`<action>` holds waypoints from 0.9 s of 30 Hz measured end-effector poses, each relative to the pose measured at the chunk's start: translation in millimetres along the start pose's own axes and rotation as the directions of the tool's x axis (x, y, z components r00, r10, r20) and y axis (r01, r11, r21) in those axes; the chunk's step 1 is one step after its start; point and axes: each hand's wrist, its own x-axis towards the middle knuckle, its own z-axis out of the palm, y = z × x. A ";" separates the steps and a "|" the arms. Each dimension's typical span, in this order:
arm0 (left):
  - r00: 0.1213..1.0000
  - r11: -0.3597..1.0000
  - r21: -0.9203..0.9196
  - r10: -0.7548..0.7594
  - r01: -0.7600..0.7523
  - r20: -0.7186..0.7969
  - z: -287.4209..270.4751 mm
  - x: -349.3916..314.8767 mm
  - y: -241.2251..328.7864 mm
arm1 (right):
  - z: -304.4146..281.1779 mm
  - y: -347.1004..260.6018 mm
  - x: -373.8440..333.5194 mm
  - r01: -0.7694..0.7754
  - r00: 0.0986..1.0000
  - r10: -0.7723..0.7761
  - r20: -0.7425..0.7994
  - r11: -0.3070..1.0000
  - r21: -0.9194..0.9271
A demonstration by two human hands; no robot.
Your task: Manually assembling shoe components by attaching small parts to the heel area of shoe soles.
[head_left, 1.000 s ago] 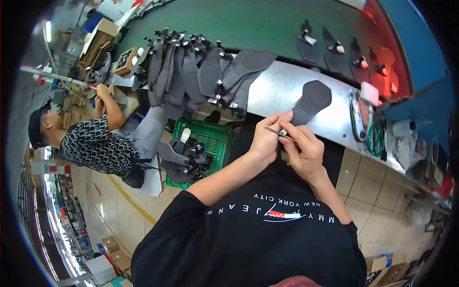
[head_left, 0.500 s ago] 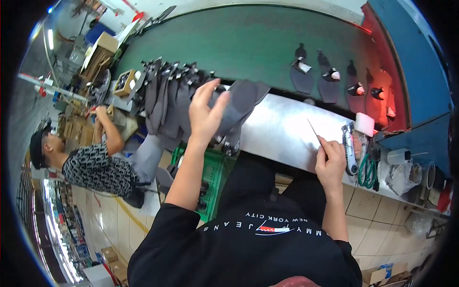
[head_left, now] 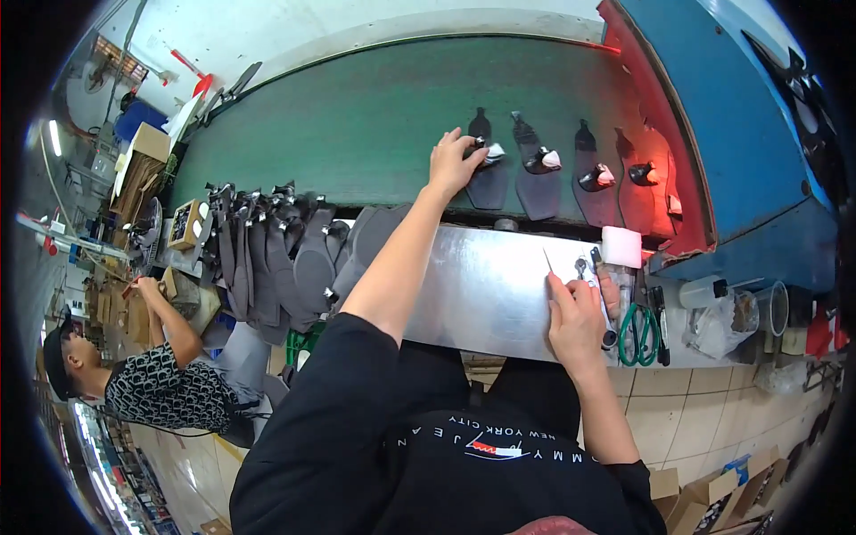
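A row of dark flat sandals lies on the green conveyor belt [head_left: 357, 116], their black straps stuffed with white or pink wads. My left hand [head_left: 455, 167] reaches out to the leftmost sandal [head_left: 487, 192], fingers curled around its strap beside the white wad; the fingertips are partly hidden. Over the metal worktop [head_left: 473, 276], my right hand [head_left: 577, 325] is closed on a thin pointed metal tool [head_left: 547, 259], tip upward. Left of my left forearm is a heap of grey sandal soles [head_left: 312, 267] with black straps.
Right of my right hand are a pink-white block [head_left: 621, 247], green-handled scissors [head_left: 638, 334] and a small bottle [head_left: 703, 292]. A red-lit machine opening [head_left: 682, 178] borders the belt's right end. A person in a patterned shirt [head_left: 174, 392] works at the far left.
My left hand has left the heap of soles and gone right and forward to the leftmost sandal on the belt. My right hand still holds the tool. The view has shifted right.
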 end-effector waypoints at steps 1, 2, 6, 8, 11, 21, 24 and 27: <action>0.998 1.000 0.000 0.030 -0.030 -0.054 1.6 -5.9 4.7 | -1.4 0.5 0.0 -0.010 1.000 0.010 0.004 1.000 -0.002; 0.996 1.000 0.010 0.012 -0.011 -0.088 4.3 -11.6 11.2 | -3.6 0.6 0.8 -0.007 1.000 0.007 -0.001 1.000 0.000; 0.977 0.993 0.082 -0.068 0.086 -0.204 20.1 -33.1 33.7 | -7.7 -0.3 2.8 0.011 1.000 -0.012 0.029 1.000 0.024; 0.963 0.993 0.025 -0.109 0.119 -0.246 21.7 -33.4 40.2 | -5.3 -0.6 0.5 0.028 0.999 -0.029 0.041 0.999 0.032; 0.931 0.990 -0.074 -0.137 0.119 -0.339 15.6 -32.4 48.2 | -3.4 -1.4 -3.5 0.072 0.996 -0.072 0.053 0.997 0.013; 0.947 0.318 -0.893 -0.131 0.320 0.293 -90.2 -141.2 124.0 | -37.3 -4.6 -34.3 -0.110 0.975 0.217 0.049 0.280 0.954; 0.855 0.144 -0.852 0.057 0.503 0.515 -118.8 -201.2 135.7 | -38.8 -33.5 -23.9 -0.064 0.995 0.063 0.075 -0.163 0.985; 0.822 -0.012 -0.827 0.114 0.562 0.557 -135.7 -237.6 127.2 | -41.9 -62.9 -16.4 -0.156 0.982 0.078 0.171 -0.170 0.973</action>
